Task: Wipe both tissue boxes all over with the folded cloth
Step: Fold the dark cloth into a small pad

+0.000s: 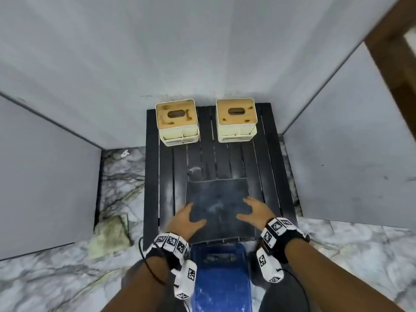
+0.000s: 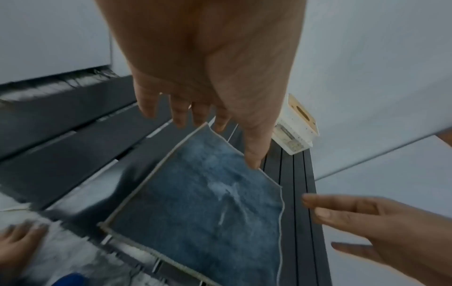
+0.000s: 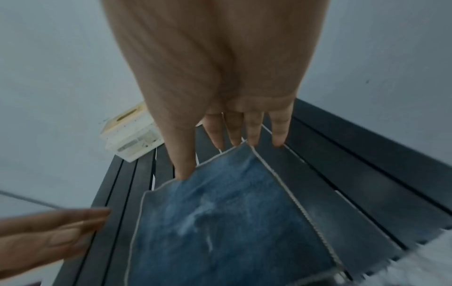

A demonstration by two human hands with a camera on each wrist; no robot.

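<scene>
Two cream tissue boxes with tan slotted tops, the left box (image 1: 177, 122) and the right box (image 1: 236, 120), stand side by side at the far end of a black slatted table (image 1: 153, 176). A dark blue folded cloth (image 1: 219, 199) lies flat on the near part. My left hand (image 1: 191, 215) and right hand (image 1: 249, 210) are spread at its left and right sides, fingers straight. In the left wrist view my left hand (image 2: 215, 125) touches the cloth (image 2: 208, 212) with its thumb tip. The right wrist view shows my right hand (image 3: 232, 147) at a corner of the cloth (image 3: 220, 222).
Grey walls close in behind the boxes and on both sides of the table. Marble floor (image 1: 56, 278) lies around it, with a yellowish patch (image 1: 110, 235) at the left. A blue seat (image 1: 221, 278) sits between my forearms. One box (image 2: 296, 131) and another (image 3: 132, 135) show beyond the hands.
</scene>
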